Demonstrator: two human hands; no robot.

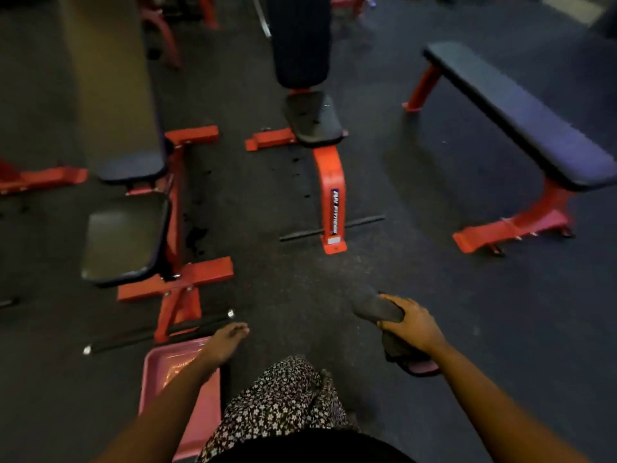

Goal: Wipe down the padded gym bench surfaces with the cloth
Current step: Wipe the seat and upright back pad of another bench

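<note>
While the right grip (412,324) clasps its middle, both cloth (372,307) ends protrude.

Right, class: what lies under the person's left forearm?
A pink tub on the dark floor. The forearm and patterned garment cover part of it, so its contents cannot be told.

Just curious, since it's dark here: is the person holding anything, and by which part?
The right hand grips a dark cloth around its middle, both ends sticking out. The left hand holds nothing.
</note>
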